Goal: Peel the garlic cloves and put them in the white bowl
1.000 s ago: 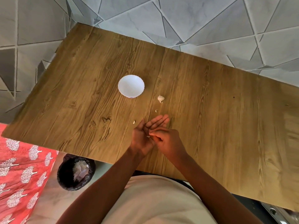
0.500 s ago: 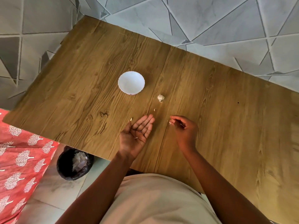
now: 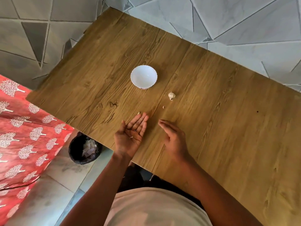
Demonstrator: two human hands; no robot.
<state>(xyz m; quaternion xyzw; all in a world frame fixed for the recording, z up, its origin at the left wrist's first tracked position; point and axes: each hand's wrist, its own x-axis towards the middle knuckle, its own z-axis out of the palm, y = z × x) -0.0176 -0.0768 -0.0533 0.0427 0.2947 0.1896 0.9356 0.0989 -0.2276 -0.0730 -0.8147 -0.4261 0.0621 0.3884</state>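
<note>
**A:** Why is the left hand (image 3: 130, 136) turned palm up over the near edge of the bench (image 3: 228, 128)?

**B:** I'd say it is serving as a tray. The fingers lie straight and relaxed, gripping nothing, and a couple of pale flecks (image 3: 131, 137) sit on the palm. They look like scraps of skin, though they are too small to be sure.

**A:** And the right hand (image 3: 174, 137)?

**B:** It is just beside the left, apart from it, fingers loosely extended toward the far edge and holding nothing I can see. Its fingertips seem to hover at or just above the wood, and I cannot tell which.

**A:** Where is the garlic?

**B:** One garlic clove (image 3: 171, 95), its papery skin apparently on, lies on the bench beyond the right hand, toward the middle. The white bowl (image 3: 144, 76) stands just past it, further from the near edge and a little left. The bowl looks bare inside, so by my reading little or nothing has gone in.

**A:** Those bits between?

**B:** A small peel fragment (image 3: 163, 107) lies between the clove and the right hand, and another scrap (image 3: 138, 113) lies at the left fingertips. They are likely loose husk.

**A:** And the dark bin (image 3: 84, 148)?

**B:** It is on the floor below the near edge, under the left side. It is probably placed there so that skins can be dropped straight off the palm.
</note>
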